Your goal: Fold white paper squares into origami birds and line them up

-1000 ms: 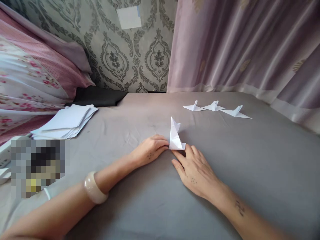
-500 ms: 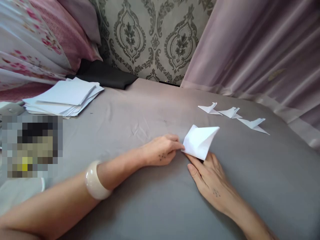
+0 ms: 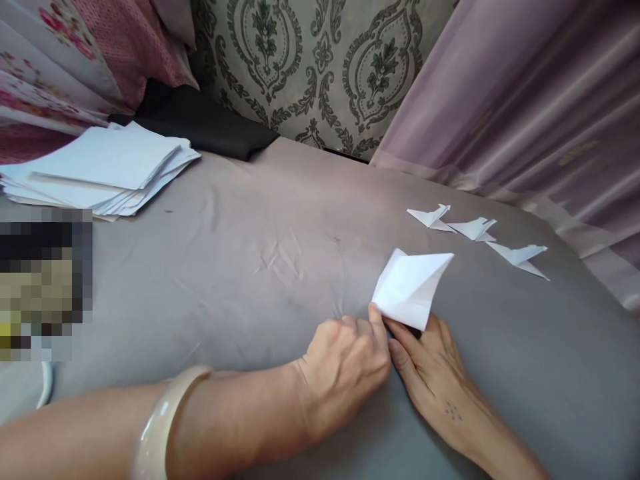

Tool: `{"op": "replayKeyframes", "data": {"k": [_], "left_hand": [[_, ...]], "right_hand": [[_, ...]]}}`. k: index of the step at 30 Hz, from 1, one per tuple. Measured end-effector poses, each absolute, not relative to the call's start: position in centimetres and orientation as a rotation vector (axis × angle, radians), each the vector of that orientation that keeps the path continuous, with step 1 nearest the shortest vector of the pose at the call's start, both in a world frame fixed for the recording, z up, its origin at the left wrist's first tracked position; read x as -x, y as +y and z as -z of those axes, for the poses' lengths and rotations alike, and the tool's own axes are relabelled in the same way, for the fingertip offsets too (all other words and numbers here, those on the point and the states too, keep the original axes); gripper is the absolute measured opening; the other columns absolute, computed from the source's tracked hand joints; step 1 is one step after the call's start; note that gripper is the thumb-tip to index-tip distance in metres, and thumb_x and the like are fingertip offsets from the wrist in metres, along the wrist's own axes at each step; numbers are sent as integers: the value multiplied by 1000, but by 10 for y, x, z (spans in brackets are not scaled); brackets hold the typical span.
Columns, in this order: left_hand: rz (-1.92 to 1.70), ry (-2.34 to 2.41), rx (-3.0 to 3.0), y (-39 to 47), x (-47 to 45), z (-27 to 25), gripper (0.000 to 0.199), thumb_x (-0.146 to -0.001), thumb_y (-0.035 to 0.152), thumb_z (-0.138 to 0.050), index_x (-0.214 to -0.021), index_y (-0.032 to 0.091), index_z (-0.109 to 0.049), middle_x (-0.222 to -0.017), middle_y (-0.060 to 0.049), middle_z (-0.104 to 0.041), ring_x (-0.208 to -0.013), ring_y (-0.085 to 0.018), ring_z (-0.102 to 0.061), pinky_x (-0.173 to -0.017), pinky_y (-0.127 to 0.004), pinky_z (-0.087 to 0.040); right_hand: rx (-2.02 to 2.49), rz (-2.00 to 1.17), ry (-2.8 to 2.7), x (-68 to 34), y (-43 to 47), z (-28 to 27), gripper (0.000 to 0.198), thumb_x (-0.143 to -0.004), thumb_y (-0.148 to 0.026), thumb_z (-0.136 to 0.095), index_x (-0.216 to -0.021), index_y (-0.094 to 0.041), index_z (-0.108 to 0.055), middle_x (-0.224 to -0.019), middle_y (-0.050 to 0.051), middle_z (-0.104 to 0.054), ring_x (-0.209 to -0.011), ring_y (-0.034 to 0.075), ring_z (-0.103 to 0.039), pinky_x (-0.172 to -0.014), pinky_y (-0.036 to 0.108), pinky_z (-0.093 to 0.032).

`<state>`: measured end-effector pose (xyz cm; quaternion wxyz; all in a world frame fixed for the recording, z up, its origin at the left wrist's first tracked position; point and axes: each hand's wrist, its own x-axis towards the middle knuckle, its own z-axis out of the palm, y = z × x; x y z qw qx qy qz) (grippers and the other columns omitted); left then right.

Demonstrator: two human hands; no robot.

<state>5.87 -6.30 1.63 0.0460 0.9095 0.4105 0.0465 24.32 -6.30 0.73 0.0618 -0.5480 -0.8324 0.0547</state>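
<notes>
A folded sheet of white paper (image 3: 413, 287) stands partly raised off the cloth, its right corner pointing up and away. My left hand (image 3: 347, 367) is closed, most fingers curled, and its extended index finger presses the paper's lower left corner. Beside it, my right hand (image 3: 435, 373) lies flat, fingers stretched toward the paper's near edge and their tips hidden under it. A small dark patch (image 3: 414, 331) shows under the paper by the right fingers; I cannot tell what it is. Three folded white paper birds (image 3: 474, 229) sit in a slanting row beyond the paper, to the right.
A loose stack of white paper (image 3: 100, 167) lies at the left, with black folded material (image 3: 210, 127) behind it. Below the stack, a pixelated patch (image 3: 43, 287) hides something. A grey cloth (image 3: 240, 267) covers the surface. Pink curtains (image 3: 520, 87) hang at the right.
My left hand has turned and come nearer, its wrist swinging down and its index finger now pointing away at the paper's corner. The view has shifted slightly; the right hand keeps its place by the paper.
</notes>
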Motion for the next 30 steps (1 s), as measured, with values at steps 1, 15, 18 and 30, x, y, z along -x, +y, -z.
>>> {"op": "replayKeyframes", "data": {"k": [1,15,18,30], "left_hand": [[-138,1265,-2764,-64,-59,-17,55,-82,14,-55,-133,-3,-44,-79,-15,-63,-68,-23,-63,-51,-30,-46],[-523,1292,-1847,6,-28,-23,12,-78,24,-62,-85,17,-68,-73,-2,-68,-65,-16,-61,-55,-24,-43],[-546,1193,-1753,10,-25,-20,17,-76,32,-67,-77,16,-70,-68,-1,-66,-64,-14,-58,-53,-22,-40],[-701,1316,-1765,10,-34,-17,19,-79,32,-64,-72,16,-69,-65,0,-62,-59,-11,-50,-53,-23,-34]], "right_hand": [[1663,-166,-2519,-243,-63,-8,44,-99,-39,-36,-143,-38,-42,-126,9,-54,-109,26,-54,-90,46,-53],[1660,-152,-2516,-233,-60,-10,42,-97,-34,-39,-138,-32,-51,-120,12,-48,-106,27,-48,-90,50,-49],[1665,-143,-2516,-232,-60,-12,43,-97,-34,-39,-139,-32,-50,-119,12,-49,-104,26,-48,-88,49,-50],[1610,-286,-2596,-238,-57,-19,44,-97,-36,-37,-140,-33,-47,-121,11,-45,-109,26,-46,-93,47,-46]]}}
